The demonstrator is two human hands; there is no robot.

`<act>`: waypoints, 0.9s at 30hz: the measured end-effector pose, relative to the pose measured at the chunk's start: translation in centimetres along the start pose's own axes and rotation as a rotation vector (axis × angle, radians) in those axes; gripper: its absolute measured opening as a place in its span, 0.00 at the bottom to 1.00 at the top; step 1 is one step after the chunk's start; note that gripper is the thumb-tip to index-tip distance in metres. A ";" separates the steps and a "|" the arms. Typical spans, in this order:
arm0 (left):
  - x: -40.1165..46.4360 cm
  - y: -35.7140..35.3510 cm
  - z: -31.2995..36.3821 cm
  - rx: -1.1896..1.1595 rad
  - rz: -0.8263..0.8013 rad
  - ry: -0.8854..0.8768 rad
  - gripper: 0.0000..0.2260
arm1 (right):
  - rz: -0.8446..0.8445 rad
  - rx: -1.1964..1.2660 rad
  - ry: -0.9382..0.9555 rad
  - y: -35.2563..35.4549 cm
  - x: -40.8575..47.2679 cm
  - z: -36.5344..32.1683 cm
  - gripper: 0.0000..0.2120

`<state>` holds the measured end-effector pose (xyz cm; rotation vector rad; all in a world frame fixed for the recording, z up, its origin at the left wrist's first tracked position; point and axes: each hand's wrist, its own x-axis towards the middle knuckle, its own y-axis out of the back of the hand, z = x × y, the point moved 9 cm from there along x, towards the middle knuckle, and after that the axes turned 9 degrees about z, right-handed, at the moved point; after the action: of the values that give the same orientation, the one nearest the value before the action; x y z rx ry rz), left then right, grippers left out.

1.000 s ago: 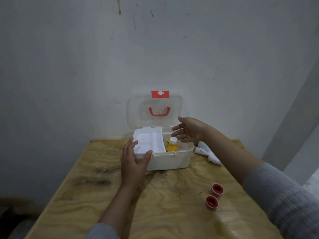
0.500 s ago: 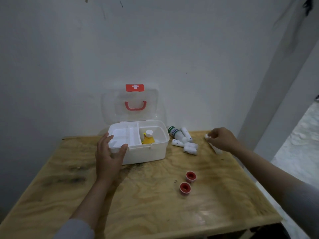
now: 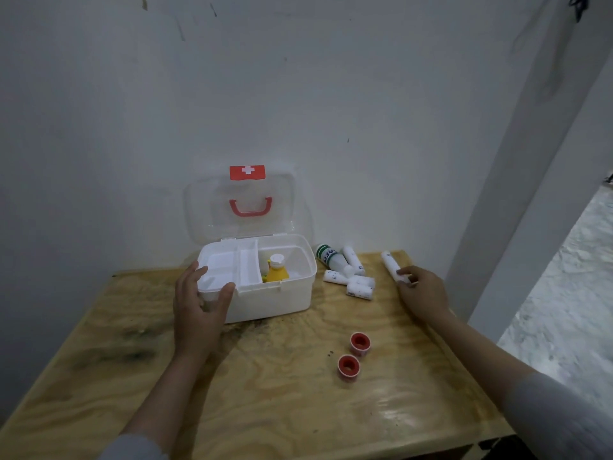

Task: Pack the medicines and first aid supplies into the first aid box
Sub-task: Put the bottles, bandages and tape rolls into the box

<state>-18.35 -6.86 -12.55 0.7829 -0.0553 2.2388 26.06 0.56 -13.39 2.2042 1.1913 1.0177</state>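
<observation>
The white first aid box point(image 3: 275, 298) stands open at the back of the wooden table point(image 3: 265, 403), its clear lid point(image 3: 245, 207) upright against the wall. A yellow bottle with a white cap point(image 3: 276, 270) stands in its right compartment. My left hand point(image 3: 199, 307) grips the box's front left corner. To the right, my right hand point(image 3: 423, 292) closes its fingers on the near end of a white bandage roll point(image 3: 390, 265) that lies on the table. A green-capped white bottle point(image 3: 330, 257) and several white rolls point(image 3: 356, 283) lie between the box and that hand.
Two small red-rimmed tape rolls point(image 3: 354, 353) sit on the table in front of the pile. A white wall backs the table. A white pillar point(image 3: 517, 180) rises past the table's right edge, with pale floor beyond it.
My right hand left the box, travelled right across the table and closed on the far-right bandage roll. My left hand stayed on the box corner. My head turned right.
</observation>
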 end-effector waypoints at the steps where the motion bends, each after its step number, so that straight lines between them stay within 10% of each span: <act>1: 0.0 0.0 0.1 0.001 0.002 -0.002 0.24 | 0.003 0.043 0.000 -0.2 0.1 -0.7 0.10; 13: 0.0 0.1 -0.4 -0.028 0.011 0.007 0.23 | -0.040 0.493 0.379 1.5 -3.4 -18.8 0.10; 27: 0.0 0.1 -0.4 -0.036 0.011 0.025 0.27 | -0.171 -0.002 0.728 -7.8 -11.7 -28.5 0.16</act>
<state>-18.62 -6.84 -12.87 0.7364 -0.0877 2.2510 -4.24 -4.24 -5.08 1.7165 1.6249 1.8160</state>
